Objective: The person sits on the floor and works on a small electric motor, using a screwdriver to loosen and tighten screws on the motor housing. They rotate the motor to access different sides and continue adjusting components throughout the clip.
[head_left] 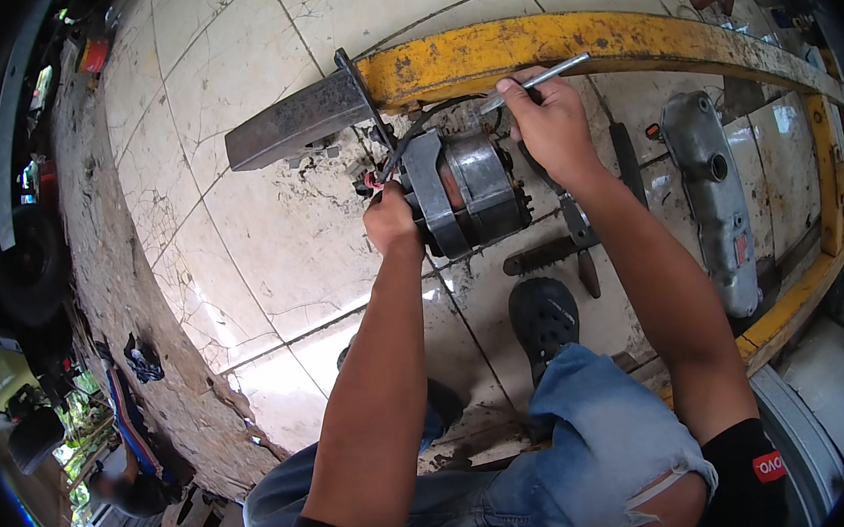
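On the tiled floor in front of me lies a grey alternator, its copper windings showing through a gap in the housing. My left hand is closed on its left end, beside dark cables and a red wire; the fingertips are partly hidden. In my right hand, thumb and fingers pinch a silver rod-shaped tool. That tool slants down toward the top right of the alternator, and its exact kind cannot be made out.
A yellow metal frame with a dark bar end runs behind the alternator. Dark hand tools lie near my shoe. At right rests a metal engine cover. Another person is at lower left.
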`<control>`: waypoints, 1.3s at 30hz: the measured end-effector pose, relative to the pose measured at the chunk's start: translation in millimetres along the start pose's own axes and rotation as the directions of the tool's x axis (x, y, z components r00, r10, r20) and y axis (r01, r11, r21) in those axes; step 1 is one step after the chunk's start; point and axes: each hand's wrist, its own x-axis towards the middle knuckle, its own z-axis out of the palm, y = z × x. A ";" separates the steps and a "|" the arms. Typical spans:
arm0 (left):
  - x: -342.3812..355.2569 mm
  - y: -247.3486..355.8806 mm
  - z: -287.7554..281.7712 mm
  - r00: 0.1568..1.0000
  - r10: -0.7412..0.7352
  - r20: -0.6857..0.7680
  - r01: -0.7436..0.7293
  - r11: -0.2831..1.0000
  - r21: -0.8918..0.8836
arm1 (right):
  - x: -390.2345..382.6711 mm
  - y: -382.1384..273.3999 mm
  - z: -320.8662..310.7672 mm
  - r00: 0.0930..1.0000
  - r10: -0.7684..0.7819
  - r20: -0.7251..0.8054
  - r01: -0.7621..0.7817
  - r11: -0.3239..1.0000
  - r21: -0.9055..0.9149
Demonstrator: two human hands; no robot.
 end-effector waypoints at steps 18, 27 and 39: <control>6.0 -3.2 -1.8 1.000 -0.004 -0.001 0.004 1.000 0.004 | 9.7 -4.2 -14.1 0.997 -0.062 0.042 0.065 0.994 -0.083; -2.7 0.9 2.0 0.999 -0.024 0.035 0.024 1.000 0.002 | -4.9 12.6 2.5 0.990 0.002 0.141 -0.010 0.998 0.059; 8.8 -4.6 2.8 1.000 -0.002 0.020 0.001 1.000 0.031 | -15.7 -2.0 1.0 0.980 -0.039 0.197 0.044 0.999 -0.023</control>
